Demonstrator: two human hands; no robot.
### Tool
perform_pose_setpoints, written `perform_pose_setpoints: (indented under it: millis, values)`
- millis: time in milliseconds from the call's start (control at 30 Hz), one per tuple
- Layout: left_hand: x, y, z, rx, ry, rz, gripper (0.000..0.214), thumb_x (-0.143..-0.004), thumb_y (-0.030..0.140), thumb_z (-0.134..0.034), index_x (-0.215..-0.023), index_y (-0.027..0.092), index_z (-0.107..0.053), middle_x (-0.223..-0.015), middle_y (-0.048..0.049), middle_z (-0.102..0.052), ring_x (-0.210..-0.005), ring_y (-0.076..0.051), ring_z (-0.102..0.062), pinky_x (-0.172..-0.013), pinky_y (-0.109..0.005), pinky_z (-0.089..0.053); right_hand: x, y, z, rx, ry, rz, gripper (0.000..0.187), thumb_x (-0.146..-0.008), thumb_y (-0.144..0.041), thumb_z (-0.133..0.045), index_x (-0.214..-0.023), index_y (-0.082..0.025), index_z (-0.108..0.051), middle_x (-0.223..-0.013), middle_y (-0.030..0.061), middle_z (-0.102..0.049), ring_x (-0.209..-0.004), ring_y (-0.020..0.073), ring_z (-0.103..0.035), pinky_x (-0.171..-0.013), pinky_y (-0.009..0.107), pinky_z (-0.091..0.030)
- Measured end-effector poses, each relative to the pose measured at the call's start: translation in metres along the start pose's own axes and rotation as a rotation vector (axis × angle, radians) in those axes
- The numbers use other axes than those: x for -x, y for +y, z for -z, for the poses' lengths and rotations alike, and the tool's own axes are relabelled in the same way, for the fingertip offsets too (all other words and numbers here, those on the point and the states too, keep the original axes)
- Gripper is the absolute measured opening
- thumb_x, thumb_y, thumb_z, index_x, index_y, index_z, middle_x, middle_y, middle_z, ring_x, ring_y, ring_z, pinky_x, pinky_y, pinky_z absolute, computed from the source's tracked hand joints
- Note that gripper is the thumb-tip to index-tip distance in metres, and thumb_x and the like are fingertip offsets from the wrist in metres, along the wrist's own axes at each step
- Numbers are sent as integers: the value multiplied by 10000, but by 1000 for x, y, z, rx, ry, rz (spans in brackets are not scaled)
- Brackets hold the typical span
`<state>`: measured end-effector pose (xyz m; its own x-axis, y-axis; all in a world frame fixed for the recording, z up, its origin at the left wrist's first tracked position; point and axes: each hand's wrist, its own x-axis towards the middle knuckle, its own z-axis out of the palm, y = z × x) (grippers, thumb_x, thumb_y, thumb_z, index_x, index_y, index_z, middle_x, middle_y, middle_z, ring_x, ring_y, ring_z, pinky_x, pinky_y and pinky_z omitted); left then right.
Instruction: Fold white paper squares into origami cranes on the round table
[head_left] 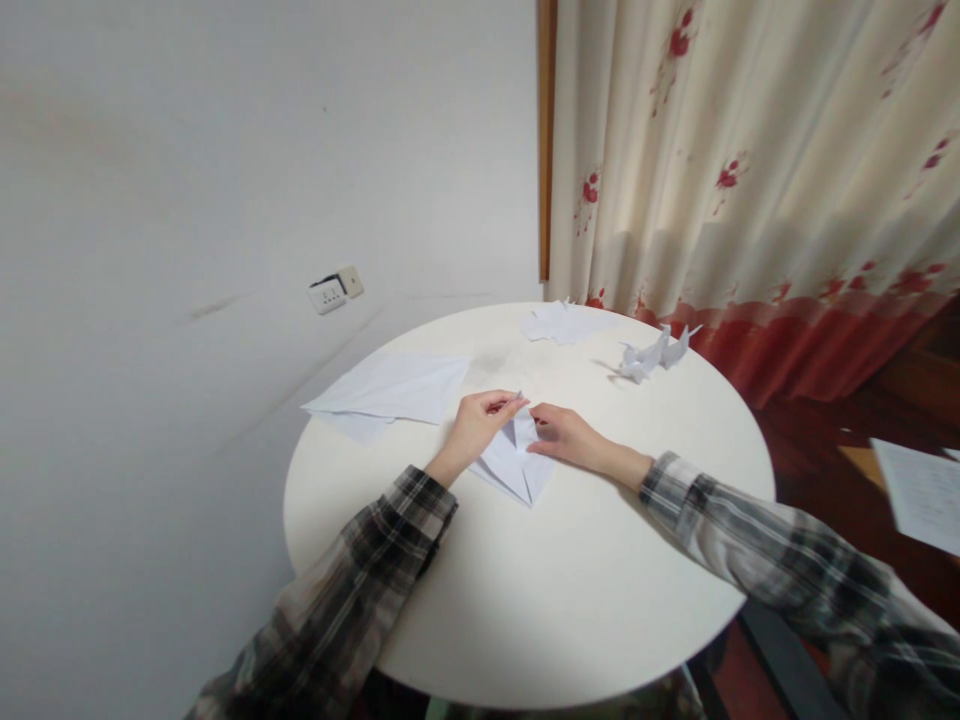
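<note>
A partly folded white sheet of paper (517, 468) lies on the round white table (570, 600), one corner pointing toward me. My left hand (480, 425) pinches a raised flap at the paper's far end between thumb and fingers. On the other side, my right hand (566, 435) has its thumb and fingers closed on the paper's right edge. Crease lines meet near the close corner. The far side of the paper is partly hidden by both hands.
A stack of white paper sheets (397, 388) lies at the table's left edge. More white paper (562, 322) rests at the back. Several folded paper figures (651, 355) stand back right. A wall with a socket (328, 296) borders the left; a curtain (720, 200) hangs behind.
</note>
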<state>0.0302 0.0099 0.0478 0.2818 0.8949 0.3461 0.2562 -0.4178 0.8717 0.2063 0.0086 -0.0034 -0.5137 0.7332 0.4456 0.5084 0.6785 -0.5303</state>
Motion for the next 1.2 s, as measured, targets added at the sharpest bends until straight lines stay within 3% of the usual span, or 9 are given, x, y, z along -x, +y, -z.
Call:
perform_pose_setpoints:
  millis: [100, 233, 433, 567, 900, 1200]
  values:
    - [0, 1, -1, 7, 0, 10, 310, -658, 417, -626, -738, 123, -678, -729, -40, -666, -655, -144, -571, -582, -223, -446, 0, 2, -1, -3, 1, -3, 449, -699, -334, -640, -1087, -157, -502, -979, 84, -594, -836, 182, -569, -775, 326, -447]
    - [0, 2, 0, -2, -7, 7, 304, -664, 417, -619, -724, 125, -675, -705, -35, -653, -625, -130, -553, -539, -208, -428, 1, 3, -2, 35, 3, 7, 488, -706, -322, -623, -1141, -155, -478, -1104, 120, -558, -994, 219, -529, -862, 363, -408]
    - [2, 2, 2, -60, -68, -20, 304, -699, 415, -588, -711, 123, -674, -650, -22, -627, -595, -115, -521, -509, -196, -397, 1, -3, 3, -47, -107, -10, 356, -750, -317, -571, -1062, -151, -533, -911, 48, -624, -770, 165, -562, -719, 284, -440]
    - [2, 1, 3, -110, -100, -43, 298, -714, 409, -575, -670, 127, -663, -626, -12, -611, -592, -112, -512, -506, -191, -378, 1, -5, 5, -76, -101, -21, 358, -735, -326, -591, -1048, -158, -545, -924, 37, -623, -777, 160, -554, -720, 273, -432]
    - [-2, -4, 4, -96, 24, 33, 319, -677, 430, -595, -694, 119, -663, -636, -11, -617, -585, -128, -530, -510, -203, -389, -1, -5, 5, -95, -92, -54, 327, -709, -342, -632, -979, -164, -588, -913, 41, -625, -807, 173, -563, -748, 284, -430]
    - [-3, -10, 3, -175, 19, 23, 351, -697, 451, -559, -677, 112, -645, -593, 0, -570, -562, -115, -495, -491, -198, -356, -1, -5, 5, -101, -56, -43, 361, -661, -333, -676, -956, -141, -592, -825, 33, -607, -701, 139, -520, -664, 248, -416]
